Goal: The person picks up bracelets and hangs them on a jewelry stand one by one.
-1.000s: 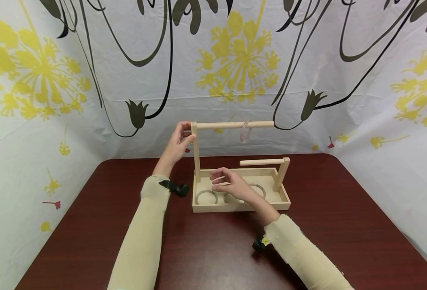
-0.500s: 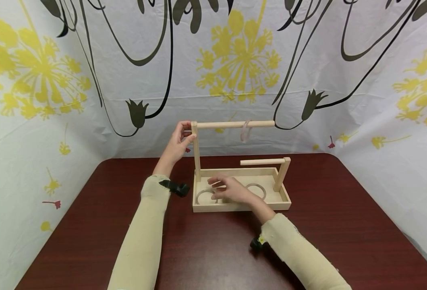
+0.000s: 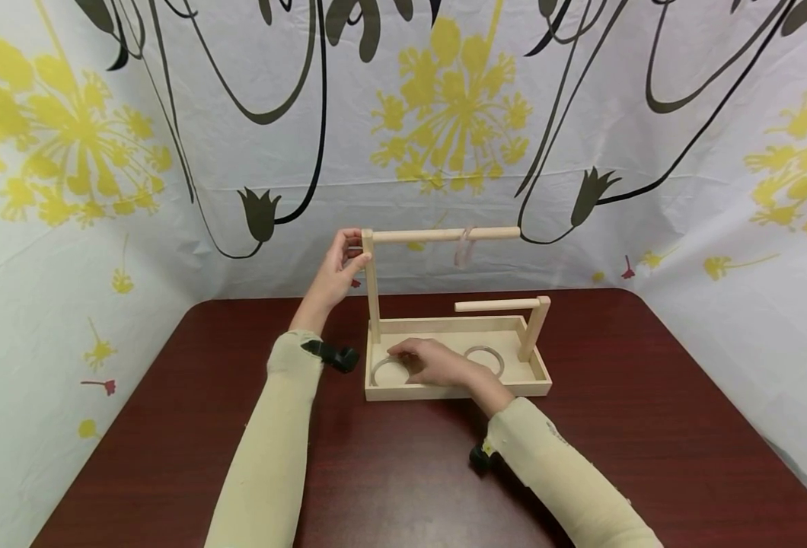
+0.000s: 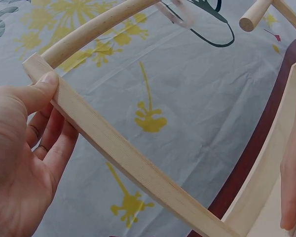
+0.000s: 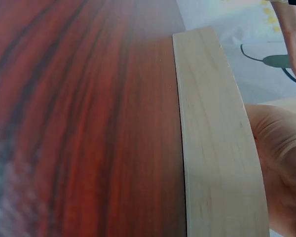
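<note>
My left hand (image 3: pixel 331 278) grips the top of the tall post (image 4: pixel 113 138) of a pale wooden stand, thumb in front and fingers behind. From that post a long round bar (image 3: pixel 417 236) runs right, with a translucent pinkish bangle (image 3: pixel 460 255) hanging on it. My right hand (image 3: pixel 441 364) reaches down into the stand's tray (image 3: pixel 458 392), thumb and fingers apart around the right side of a bangle (image 3: pixel 374 371) lying at the left. Another bangle (image 3: pixel 502 364) lies in the tray right of this hand. In the right wrist view, the tray's front wall (image 5: pixel 217 128) partly hides my right hand (image 5: pixel 281 163).
A short post (image 3: pixel 534 331) at the tray's right end bears a lower bar (image 3: pixel 496 306) pointing left. The stand rests on a dark red-brown table (image 3: pixel 403 464). Behind it hangs a white cloth (image 3: pixel 307 266) printed with yellow and dark flowers.
My right hand has lowered into the tray and moved slightly left, its fingers coming down at the left bangle. The left hand stays on the post.
</note>
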Demonstrator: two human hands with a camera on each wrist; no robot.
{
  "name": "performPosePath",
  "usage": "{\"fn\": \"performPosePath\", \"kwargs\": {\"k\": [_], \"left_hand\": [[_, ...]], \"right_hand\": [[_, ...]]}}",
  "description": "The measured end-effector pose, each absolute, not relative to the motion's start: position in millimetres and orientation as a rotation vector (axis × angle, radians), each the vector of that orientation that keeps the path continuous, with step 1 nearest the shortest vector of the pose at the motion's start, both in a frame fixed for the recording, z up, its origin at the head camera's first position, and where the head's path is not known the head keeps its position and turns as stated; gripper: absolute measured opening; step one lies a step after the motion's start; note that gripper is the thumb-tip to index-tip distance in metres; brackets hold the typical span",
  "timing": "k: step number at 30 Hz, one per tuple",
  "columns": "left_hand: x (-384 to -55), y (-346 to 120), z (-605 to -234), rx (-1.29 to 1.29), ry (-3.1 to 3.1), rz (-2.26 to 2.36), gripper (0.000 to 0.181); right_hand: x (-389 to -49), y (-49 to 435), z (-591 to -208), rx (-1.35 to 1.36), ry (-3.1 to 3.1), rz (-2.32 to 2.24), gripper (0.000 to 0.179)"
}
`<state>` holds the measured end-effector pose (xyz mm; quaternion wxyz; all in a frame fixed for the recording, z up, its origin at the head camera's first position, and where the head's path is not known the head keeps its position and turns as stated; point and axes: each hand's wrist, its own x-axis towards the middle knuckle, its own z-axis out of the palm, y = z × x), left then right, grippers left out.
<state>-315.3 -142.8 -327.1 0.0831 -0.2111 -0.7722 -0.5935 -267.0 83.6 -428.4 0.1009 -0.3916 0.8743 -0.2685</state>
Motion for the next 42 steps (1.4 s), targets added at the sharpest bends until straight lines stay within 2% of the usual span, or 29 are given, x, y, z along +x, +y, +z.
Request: {"fn": "performPosePath", "kwargs": {"k": [24, 35, 42], "left_hand": [[-316, -144, -327, -0.637, -2.309, -1.745, 0.041], [-315, -142, -326, -0.650, -2.307, -1.743, 0.040], [-315, -143, -326, -0.652, -2.306, -1.731, 0.041]], "right_hand": [[-271, 73, -424, -1.189, 2.659, -0.625, 0.061], [-268, 82, -421, -1.005, 2.581, -0.938, 0.074], [-267, 84, -418, -1.042, 2.537, -1.050, 0.075]]}}
